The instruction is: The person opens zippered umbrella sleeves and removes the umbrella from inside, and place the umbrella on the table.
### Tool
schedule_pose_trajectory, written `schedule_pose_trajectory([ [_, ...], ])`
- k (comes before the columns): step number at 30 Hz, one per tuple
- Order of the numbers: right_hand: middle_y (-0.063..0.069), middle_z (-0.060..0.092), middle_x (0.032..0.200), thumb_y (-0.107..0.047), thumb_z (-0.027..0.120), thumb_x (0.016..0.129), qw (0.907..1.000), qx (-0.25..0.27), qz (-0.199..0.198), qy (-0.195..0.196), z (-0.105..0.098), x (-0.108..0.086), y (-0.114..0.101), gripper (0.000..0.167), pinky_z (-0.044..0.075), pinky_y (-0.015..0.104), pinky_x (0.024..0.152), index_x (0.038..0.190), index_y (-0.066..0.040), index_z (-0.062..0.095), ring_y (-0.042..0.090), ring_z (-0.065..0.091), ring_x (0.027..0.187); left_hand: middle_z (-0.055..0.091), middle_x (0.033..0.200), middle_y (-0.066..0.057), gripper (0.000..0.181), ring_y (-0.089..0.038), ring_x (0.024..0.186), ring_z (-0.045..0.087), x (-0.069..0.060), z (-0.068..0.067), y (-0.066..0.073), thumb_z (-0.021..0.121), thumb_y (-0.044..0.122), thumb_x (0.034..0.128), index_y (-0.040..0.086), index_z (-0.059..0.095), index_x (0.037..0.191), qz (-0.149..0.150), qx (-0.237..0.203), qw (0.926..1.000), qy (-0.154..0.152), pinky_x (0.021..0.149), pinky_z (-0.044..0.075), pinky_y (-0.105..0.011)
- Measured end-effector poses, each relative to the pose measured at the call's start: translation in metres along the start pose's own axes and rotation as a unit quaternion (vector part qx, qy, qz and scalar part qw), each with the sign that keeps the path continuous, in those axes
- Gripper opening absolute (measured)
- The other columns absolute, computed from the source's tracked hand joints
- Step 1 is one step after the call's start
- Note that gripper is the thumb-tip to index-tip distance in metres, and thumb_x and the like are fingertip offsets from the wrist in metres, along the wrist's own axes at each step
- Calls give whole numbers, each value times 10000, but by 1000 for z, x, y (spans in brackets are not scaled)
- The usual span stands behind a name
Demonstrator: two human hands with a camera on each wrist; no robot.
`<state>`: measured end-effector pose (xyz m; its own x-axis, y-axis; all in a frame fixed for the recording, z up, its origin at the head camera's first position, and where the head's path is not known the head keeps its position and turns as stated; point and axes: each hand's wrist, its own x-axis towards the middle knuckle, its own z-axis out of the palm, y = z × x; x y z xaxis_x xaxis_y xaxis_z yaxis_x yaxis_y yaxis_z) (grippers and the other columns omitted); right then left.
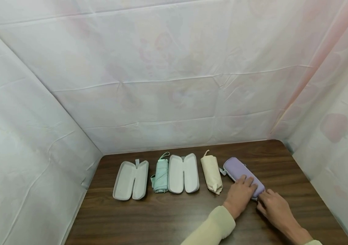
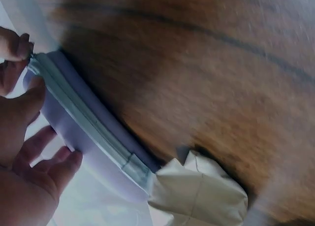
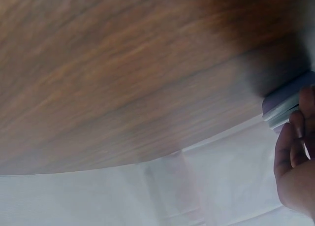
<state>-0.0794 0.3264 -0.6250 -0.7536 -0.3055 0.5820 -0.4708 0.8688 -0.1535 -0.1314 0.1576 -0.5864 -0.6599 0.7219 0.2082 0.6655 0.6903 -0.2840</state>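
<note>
A purple zippered case (image 1: 243,175) lies closed and slanted at the right of the table. My left hand (image 1: 240,194) rests on the lid near its close end, fingers spread over the top. In the left wrist view the left thumb (image 2: 35,95) lies by the pale zipper band (image 2: 83,115). At the near corner my right hand (image 1: 275,208) pinches the zipper pull, which the fingers mostly hide. The right wrist view shows the curled right fingers (image 3: 294,132) against the case end (image 3: 283,100). Left of the case lies a folded umbrella in a cream sleeve (image 1: 212,173).
Two opened cases with pale grey insides, one at far left (image 1: 125,180) and one mid-table (image 1: 176,173), lie on the brown wooden table (image 1: 149,221). A mint-green folded umbrella (image 1: 161,175) sits between them. Whitish patterned curtains (image 1: 161,102) enclose the back and sides.
</note>
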Motion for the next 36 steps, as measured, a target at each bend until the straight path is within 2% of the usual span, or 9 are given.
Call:
schedule_pose_trajectory([
  [6, -124, 478, 677, -56, 752, 658, 9999, 0, 77, -64, -1, -1, -1, 259, 355, 293, 527, 677, -215, 548, 91, 416, 644, 547, 1447, 137, 415, -90, 1330, 496, 0, 0, 11, 810, 357, 935, 393, 652, 1317, -290, 21, 9995, -100, 1065, 460, -188],
  [10, -131, 472, 675, -53, 765, 662, 9998, -49, 168, -108, -3, -1, -1, 273, 356, 291, 527, 674, -217, 546, 85, 411, 643, 561, 1437, 132, 416, -92, 1308, 498, 0, -1, 14, 819, 362, 922, 389, 664, 1308, -413, 80, 9991, -8, 1034, 478, -185],
  [18, -137, 463, 667, -46, 780, 659, 9992, -127, 331, -185, -5, -2, -3, 283, 382, 310, 525, 673, -210, 550, 84, 415, 634, 575, 1417, 116, 372, -104, 1278, 505, -1, 1, 18, 813, 357, 919, 368, 673, 1264, -468, 152, 9987, 139, 1047, 470, -196],
  [20, -143, 443, 664, -49, 770, 659, 9992, -128, 344, -141, -6, -3, -3, 286, 372, 304, 521, 669, -215, 538, 79, 398, 631, 574, 1403, 121, 336, -104, 1274, 501, 0, 2, 16, 802, 366, 923, 366, 671, 1232, -396, 146, 9990, 118, 1057, 458, -212],
  [23, -150, 422, 662, -54, 750, 661, 9993, -115, 339, -69, -5, -4, -2, 281, 352, 288, 511, 662, -222, 525, 72, 377, 625, 551, 1430, 121, 285, -135, 1362, 485, 1, 1, 10, 752, 364, 960, 387, 667, 1231, -290, 20, 9996, -62, 1095, 440, -280],
  [27, -154, 421, 662, -64, 737, 661, 9993, -142, 357, -44, -4, -5, -1, 272, 345, 286, 506, 658, -228, 521, 70, 376, 621, 495, 1555, 52, 322, -212, 1488, 439, 0, 0, -1, 608, 342, 1048, 466, 644, 1343, -224, -61, 9991, -366, 1130, 441, -375],
  [30, -156, 435, 667, -63, 749, 665, 9990, -161, 406, -103, -4, -5, 0, 266, 353, 290, 508, 665, -225, 538, 70, 385, 624, 470, 1597, 7, 394, -208, 1493, 438, -1, -1, -8, 526, 332, 1082, 519, 587, 1424, -127, 94, 9988, -454, 1121, 453, -403],
  [36, -153, 462, 667, -44, 800, 652, 9978, -170, 601, -242, -7, -5, 3, 295, 349, 281, 502, 672, -220, 564, 58, 389, 622, 480, 1542, 90, 385, -116, 1429, 451, -3, 2, -18, 622, 331, 1062, 422, 545, 1428, 71, 436, 9983, -371, 1079, 473, -372],
])
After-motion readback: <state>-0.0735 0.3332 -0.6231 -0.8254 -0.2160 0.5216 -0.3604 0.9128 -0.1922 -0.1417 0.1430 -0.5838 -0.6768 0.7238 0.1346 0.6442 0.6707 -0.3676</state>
